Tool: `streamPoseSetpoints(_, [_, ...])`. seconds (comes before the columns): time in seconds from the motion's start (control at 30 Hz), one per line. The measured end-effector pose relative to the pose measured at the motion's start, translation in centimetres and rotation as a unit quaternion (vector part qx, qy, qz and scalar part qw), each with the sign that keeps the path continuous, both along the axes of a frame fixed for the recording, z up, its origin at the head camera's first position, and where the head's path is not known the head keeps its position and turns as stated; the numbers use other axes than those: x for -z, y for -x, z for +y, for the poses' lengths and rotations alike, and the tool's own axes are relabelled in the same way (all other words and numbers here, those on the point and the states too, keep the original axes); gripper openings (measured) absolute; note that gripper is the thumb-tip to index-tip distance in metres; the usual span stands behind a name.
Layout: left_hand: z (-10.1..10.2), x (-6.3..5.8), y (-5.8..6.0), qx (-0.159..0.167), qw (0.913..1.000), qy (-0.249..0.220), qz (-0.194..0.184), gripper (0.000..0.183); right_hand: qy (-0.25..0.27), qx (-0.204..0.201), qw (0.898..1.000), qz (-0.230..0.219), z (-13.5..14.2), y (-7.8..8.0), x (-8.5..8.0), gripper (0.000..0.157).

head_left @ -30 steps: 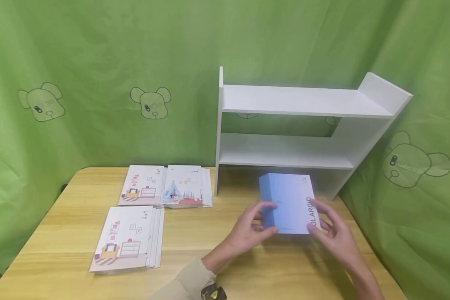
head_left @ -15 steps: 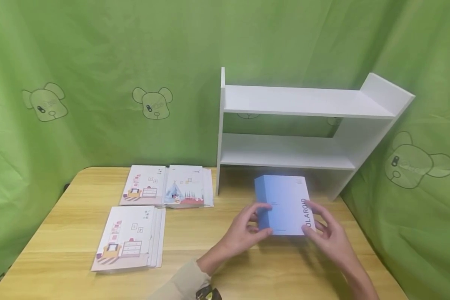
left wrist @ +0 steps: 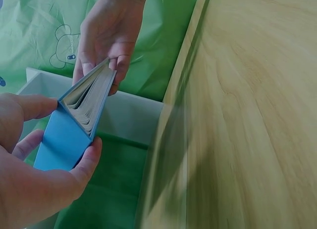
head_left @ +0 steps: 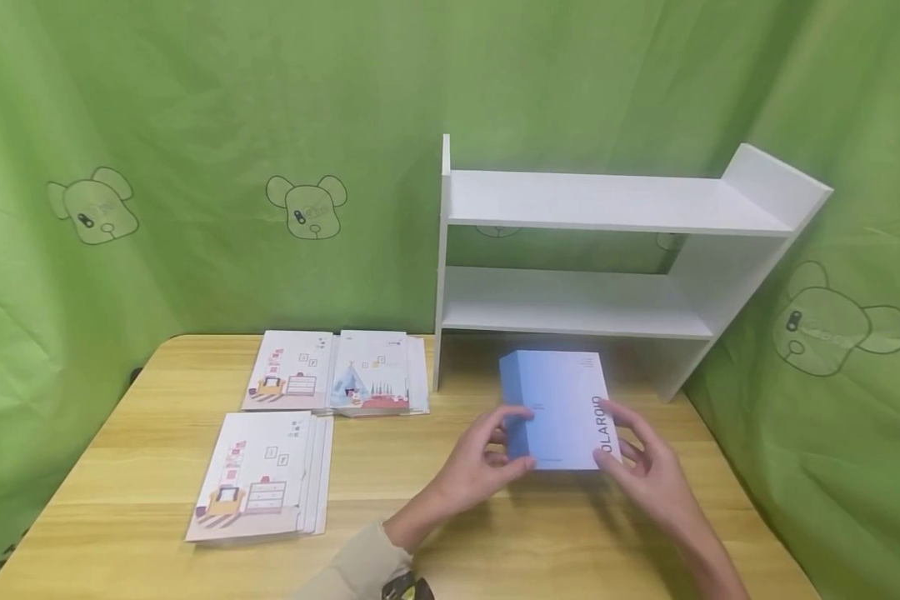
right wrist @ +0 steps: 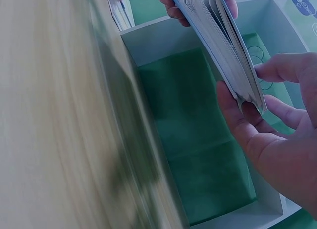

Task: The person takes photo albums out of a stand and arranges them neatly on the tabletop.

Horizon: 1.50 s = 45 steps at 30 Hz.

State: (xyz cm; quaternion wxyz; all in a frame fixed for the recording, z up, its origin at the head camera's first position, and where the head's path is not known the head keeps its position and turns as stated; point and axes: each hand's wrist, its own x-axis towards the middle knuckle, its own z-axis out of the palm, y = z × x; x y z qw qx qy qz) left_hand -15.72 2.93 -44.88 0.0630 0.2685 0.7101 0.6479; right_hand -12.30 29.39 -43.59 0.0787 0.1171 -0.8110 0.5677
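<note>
Both hands hold a thick blue-and-white photo album (head_left: pixel 558 400) in front of the shelf, its cover lettered "OLAROID" where it shows. My left hand (head_left: pixel 476 462) grips the blue spine (left wrist: pixel 62 140), thumb on one side and fingers on the other. At the opposite edge, my right hand (head_left: pixel 645 467) pinches the covers between thumb and fingers. In the right wrist view the page edges (right wrist: pixel 218 38) show between the covers, with a few pages slightly apart. A shadow lies on the table below the album, which appears raised off it.
A white two-tier shelf (head_left: pixel 577 321) stands at the back right of the wooden table (head_left: pixel 390 467). Booklets with room drawings lie at left: a front pile (head_left: pixel 247 483), a back-left pile (head_left: pixel 288 371) and another pile (head_left: pixel 371 371) beside it. Green curtain (head_left: pixel 217 267) surrounds the table.
The album and both hands have shifted a little to the left in the head view. Both grips look the same, and the booklets and shelf stay in place.
</note>
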Motion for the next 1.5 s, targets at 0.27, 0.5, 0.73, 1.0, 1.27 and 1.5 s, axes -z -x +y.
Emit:
streamPoseSetpoints(0.27, [-0.7, 0.2, 0.0, -0.001, 1.0000, 0.004, -0.004, 0.057, 0.004, -0.008, 1.000, -0.003, -0.4, 0.2, 0.3, 0.065])
streamPoseSetpoints(0.5, [-1.3, 0.4, 0.0, 0.000, 1.0000, 0.006, -0.007, 0.054, -0.005, -0.009, 1.000, -0.010, -0.8, 0.3, 0.7, 0.065])
streamPoseSetpoints(0.73, [-2.1, 0.6, -0.2, -0.011, 0.9997, 0.017, -0.016, 0.055, -0.005, -0.022, 1.000, -0.009, -1.3, 0.7, 1.1, 0.066])
streamPoseSetpoints(1.0, [-3.0, 0.8, -0.3, -0.013, 0.9996, 0.022, -0.014, 0.056, 0.001, -0.032, 0.999, -0.010, -2.2, 1.0, 1.3, 0.067])
streamPoseSetpoints(1.27, [-4.0, 1.1, -0.3, -0.025, 0.9992, 0.026, -0.016, 0.056, 0.007, -0.043, 0.999, -0.018, -3.1, 1.4, 1.6, 0.066])
streamPoseSetpoints(1.5, [-4.8, 1.2, -0.7, -0.033, 0.9990, 0.022, -0.020, 0.057, 0.018, -0.047, 0.998, -0.036, -4.1, 1.7, 2.2, 0.068])
